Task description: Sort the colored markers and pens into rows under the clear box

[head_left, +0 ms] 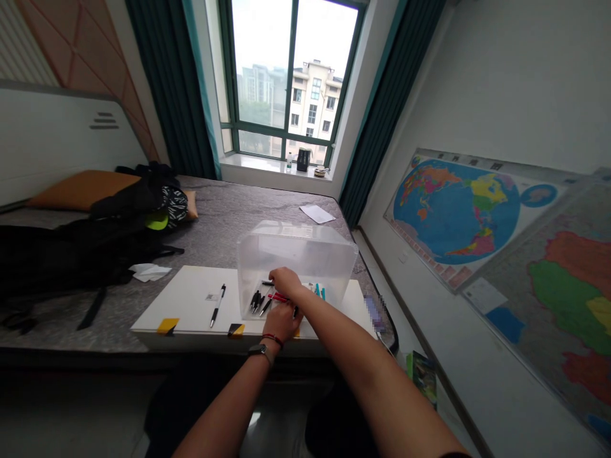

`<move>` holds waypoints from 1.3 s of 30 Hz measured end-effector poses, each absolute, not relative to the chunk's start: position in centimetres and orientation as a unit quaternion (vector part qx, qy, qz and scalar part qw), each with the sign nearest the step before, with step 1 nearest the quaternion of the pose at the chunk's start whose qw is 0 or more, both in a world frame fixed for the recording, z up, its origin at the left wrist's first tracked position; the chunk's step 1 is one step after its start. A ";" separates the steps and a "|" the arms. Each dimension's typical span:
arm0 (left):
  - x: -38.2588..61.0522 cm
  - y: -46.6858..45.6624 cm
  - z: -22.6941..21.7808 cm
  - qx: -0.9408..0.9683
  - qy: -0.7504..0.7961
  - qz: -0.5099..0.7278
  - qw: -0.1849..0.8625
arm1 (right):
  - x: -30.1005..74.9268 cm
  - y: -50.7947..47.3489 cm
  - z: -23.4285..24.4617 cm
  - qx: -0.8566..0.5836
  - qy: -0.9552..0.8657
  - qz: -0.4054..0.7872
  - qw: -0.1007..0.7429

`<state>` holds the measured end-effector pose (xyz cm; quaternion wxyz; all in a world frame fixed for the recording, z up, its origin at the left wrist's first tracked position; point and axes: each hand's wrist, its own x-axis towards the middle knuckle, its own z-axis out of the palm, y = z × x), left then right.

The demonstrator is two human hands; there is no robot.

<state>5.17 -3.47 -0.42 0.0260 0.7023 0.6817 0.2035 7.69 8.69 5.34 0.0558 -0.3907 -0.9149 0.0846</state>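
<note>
A clear plastic box (305,251) lies with its open side toward me, and pens are inside it. My right hand (286,281) reaches into it with fingers curled down, close to a black pen (267,283). Below and nearer to me, my left hand (282,320) has its fingers bent at the box's front edge; a small dark thing (296,312) shows beside them. What either hand grips is hidden. Red pens (277,297) lie between the hands. Several black pens (258,300) are left of them, and teal pens (319,291) to the right.
The clear box rests on a flat white box (191,305) on a grey mattress (224,210). A single black-and-white pen (218,306) lies on the white box's left part. Black bags (62,261) and a crumpled tissue (150,271) lie left; a paper sheet (317,214) lies behind.
</note>
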 end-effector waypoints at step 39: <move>5.4 -3.9 0.3 0.692 0.669 0.271 0.006 | 15.5 11.1 9.2 -0.455 -0.881 0.022 -0.129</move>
